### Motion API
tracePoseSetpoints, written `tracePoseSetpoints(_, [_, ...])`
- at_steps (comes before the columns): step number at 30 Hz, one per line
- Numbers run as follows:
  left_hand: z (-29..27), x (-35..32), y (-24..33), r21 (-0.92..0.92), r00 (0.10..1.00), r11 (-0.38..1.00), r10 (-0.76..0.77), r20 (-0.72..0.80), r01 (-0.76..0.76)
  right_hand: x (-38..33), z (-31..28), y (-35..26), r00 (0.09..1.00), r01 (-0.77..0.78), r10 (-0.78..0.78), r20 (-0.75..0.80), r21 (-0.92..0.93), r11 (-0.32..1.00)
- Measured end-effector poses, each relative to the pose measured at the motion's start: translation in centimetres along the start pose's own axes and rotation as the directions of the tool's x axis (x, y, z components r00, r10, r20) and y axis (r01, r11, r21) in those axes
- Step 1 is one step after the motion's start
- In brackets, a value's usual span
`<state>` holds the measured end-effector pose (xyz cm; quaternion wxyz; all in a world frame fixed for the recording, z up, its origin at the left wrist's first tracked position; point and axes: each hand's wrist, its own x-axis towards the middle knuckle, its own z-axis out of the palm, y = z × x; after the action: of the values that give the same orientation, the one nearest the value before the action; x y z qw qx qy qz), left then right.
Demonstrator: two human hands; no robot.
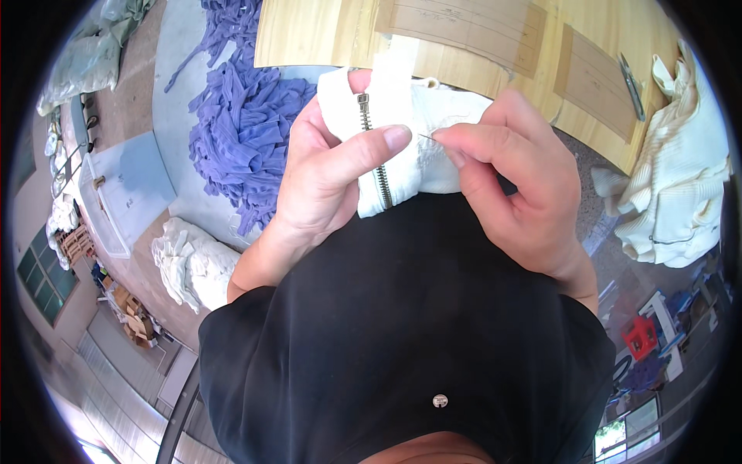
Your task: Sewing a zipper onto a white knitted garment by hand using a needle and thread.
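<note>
A white garment (440,172) with a metal zipper (384,187) is bunched up in front of my chest. My left hand (325,170) is closed around its zippered part, thumb pressed flat on the cloth beside the metal teeth. The zipper's slider (363,100) sits near the upper end of the teeth. To the right, my right hand (529,185) pinches a thin needle-like thing (426,137) between thumb and forefinger. Its tip points left toward my left thumb, over the white cloth. Whether it touches the fabric I cannot tell.
Beyond the garment lies a wooden table (317,35) with brown cardboard patterns (464,27) and dark scissors (631,87). A heap of purple cloth strips (239,131) lies at left. White ribbed garments (672,185) hang at right; a white cloth bundle (197,263) rests lower left.
</note>
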<state>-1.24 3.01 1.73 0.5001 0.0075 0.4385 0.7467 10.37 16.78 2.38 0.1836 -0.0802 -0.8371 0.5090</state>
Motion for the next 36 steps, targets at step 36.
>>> tracePoseSetpoints(36, [0.1,-0.1,0.3,0.064,0.999,0.997,0.033,-0.016,-0.031,1.1,0.0,-0.3,0.982,-0.180,0.185,0.047,0.545,0.819])
